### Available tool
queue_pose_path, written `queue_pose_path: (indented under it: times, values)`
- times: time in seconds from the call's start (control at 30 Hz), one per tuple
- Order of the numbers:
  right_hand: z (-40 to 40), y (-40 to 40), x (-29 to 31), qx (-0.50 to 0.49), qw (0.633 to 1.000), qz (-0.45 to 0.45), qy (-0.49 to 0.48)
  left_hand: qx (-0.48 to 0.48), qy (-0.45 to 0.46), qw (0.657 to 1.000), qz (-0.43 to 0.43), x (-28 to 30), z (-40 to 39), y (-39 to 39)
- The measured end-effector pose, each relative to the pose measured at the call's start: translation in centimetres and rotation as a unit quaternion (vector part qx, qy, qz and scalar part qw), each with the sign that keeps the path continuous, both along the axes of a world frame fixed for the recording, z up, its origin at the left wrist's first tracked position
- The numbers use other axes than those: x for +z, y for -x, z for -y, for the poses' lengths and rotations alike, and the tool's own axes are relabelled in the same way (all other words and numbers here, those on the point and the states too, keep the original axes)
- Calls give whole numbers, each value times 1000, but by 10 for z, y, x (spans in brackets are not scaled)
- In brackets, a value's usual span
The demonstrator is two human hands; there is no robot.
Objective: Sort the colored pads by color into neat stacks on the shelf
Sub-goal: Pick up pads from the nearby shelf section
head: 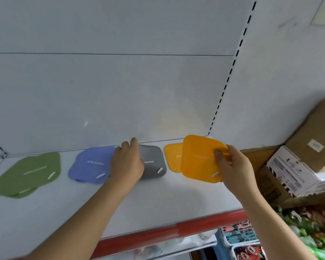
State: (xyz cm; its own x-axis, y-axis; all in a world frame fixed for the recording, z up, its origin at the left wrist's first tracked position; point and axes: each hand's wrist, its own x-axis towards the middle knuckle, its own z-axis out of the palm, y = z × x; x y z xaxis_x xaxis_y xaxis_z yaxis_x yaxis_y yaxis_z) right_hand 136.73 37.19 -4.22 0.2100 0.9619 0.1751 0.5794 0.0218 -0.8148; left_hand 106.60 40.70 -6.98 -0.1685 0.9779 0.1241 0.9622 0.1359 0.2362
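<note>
On the white shelf (158, 199) lie a stack of green pads (28, 173) at the left, a blue pad (90, 164), a grey pad (154, 162) and a flat orange pad (172, 156). My left hand (127, 162) rests flat, palm down, across the grey pad's left side and the blue pad's right edge; its fingers are together. My right hand (231, 166) pinches the right edge of a second orange pad (199, 158), held tilted just above the flat orange one and overlapping it.
The shelf has a red front lip (176, 231). Cardboard boxes (296, 166) stand to the right of the shelf. Below the shelf are colourful packaged goods (242, 241). A slotted upright (231, 72) marks the back right corner.
</note>
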Motion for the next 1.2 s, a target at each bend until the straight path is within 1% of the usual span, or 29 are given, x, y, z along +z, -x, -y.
queue_pose_path:
  times: [0.07,0.1,0.23,0.33,0.4,0.47,0.5,0.57,0.67,0.83,0.93,1.0,1.1,1.2]
  values:
    - [-12,1,0,11,1000,14,5,5,-3,998,-65,-3,0,5]
    - [-18,1,1,15,1000,16,5,0,-17,997,-77,-5,-1,6]
    - [-51,0,-7,39,999,-2,19,-65,-83,991,-80,-11,-6,7]
    - [-75,0,-22,94,994,-8,63,-97,-91,989,-67,-15,3,5]
    - [-92,-1,-31,126,988,36,81,-102,-94,988,-71,-14,9,3]
    - [-107,-3,-39,149,977,126,83,-98,-90,988,-76,-11,10,-2]
    - [-113,-3,-41,157,970,169,78,-90,-85,989,-75,-9,11,-5]
    - [-122,-4,-43,172,957,223,68,-72,-78,992,-73,-5,15,-15]
    - [-124,-2,-45,188,948,249,54,-52,-76,993,-75,-1,21,-27]
    - [-119,-7,-44,209,922,327,-13,-17,-69,994,-77,4,29,-39]
    - [-113,-3,-40,203,918,331,-79,3,-66,994,-89,4,35,-41]
    - [-103,6,-38,216,912,331,-112,22,-61,993,-99,5,42,-39]
    - [-81,25,-38,251,899,331,-137,48,-50,991,-113,4,62,-30]
    - [-54,58,-33,275,889,336,-147,75,-40,988,-128,7,84,-6]
